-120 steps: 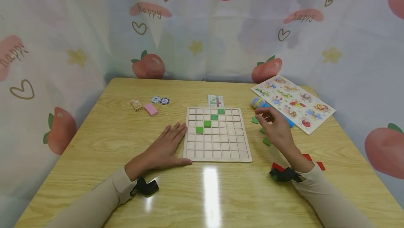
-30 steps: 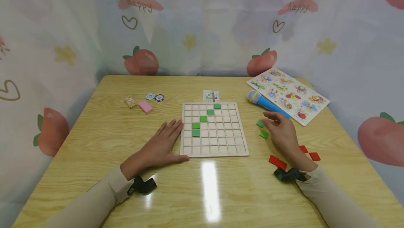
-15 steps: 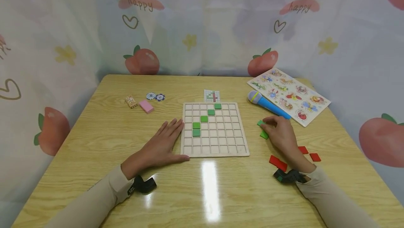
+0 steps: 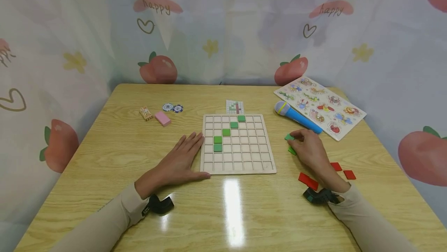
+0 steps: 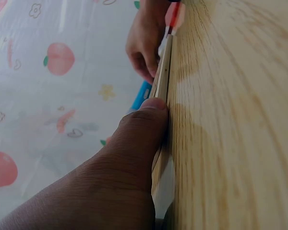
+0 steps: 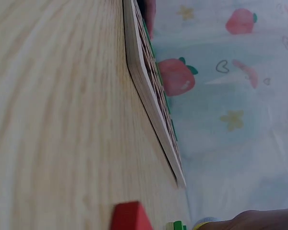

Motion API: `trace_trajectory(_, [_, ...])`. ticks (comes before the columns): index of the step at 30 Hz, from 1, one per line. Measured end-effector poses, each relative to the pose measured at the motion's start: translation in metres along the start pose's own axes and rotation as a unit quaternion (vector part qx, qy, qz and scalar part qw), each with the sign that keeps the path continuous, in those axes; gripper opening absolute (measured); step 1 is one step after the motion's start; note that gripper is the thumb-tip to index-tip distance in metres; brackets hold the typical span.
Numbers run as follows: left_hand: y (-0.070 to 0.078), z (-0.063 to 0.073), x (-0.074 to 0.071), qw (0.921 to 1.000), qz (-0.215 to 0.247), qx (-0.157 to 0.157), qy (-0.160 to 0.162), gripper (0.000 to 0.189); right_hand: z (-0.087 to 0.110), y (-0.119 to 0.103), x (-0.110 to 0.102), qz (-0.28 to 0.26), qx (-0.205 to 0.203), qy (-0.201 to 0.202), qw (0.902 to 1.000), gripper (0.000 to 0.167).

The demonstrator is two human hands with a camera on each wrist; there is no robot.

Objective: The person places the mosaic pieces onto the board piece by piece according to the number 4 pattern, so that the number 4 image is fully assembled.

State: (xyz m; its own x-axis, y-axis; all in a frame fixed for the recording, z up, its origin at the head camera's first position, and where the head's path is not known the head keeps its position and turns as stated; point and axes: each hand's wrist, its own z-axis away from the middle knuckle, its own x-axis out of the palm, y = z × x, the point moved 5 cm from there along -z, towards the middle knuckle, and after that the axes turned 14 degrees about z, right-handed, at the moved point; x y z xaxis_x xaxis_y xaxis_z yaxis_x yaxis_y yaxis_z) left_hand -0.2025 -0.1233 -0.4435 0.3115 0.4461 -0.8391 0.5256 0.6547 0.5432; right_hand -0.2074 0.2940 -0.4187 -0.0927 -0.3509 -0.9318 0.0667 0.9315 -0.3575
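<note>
A wooden grid board lies flat on the table, with several green tiles set in its squares in a stepped line. My left hand rests spread on the table, its fingertips and thumb touching the board's left side and near corner. In the left wrist view, the thumb presses against the board's edge. Right of the board, my right hand pinches a loose green tile by its right side. Another lighter green tile lies just beneath that hand, partly hidden by the fingers.
Several red tiles lie around the right wrist. A blue toy microphone and an animal puzzle board lie at the back right. Behind the grid sits a small pattern card. Poker chips, a pink block and a small patterned piece lie left.
Since the earliest frame, a fifth green tile has appeared on the board's left side, and fewer lie loose. My right hand's fingers have come down and closed onto a loose tile.
</note>
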Motion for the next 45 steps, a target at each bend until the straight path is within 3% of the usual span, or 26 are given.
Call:
trace_trajectory(8, [0.000,-0.001,-0.002,1.0000,0.002,-0.006,0.000,0.125,-0.001,-0.014,-0.007,-0.007,-0.018,-0.006,0.9998,0.039])
trace_trajectory(16, [-0.001,-0.002,0.001,0.9999,0.002,-0.010,-0.008,0.125,0.008,-0.068,-0.010,-0.014,-0.118,-0.012,0.9929,0.028])
trace_trajectory(34, [0.003,-0.001,-0.001,1.0000,0.004,0.003,-0.005,0.124,0.006,-0.100,0.014,0.004,-0.154,-0.047,0.9870,0.024])
trace_trajectory(45, [-0.001,-0.001,-0.001,0.9999,-0.003,-0.007,-0.009,0.125,0.010,-0.154,0.029,0.014,-0.247,-0.080,0.9656,0.020])
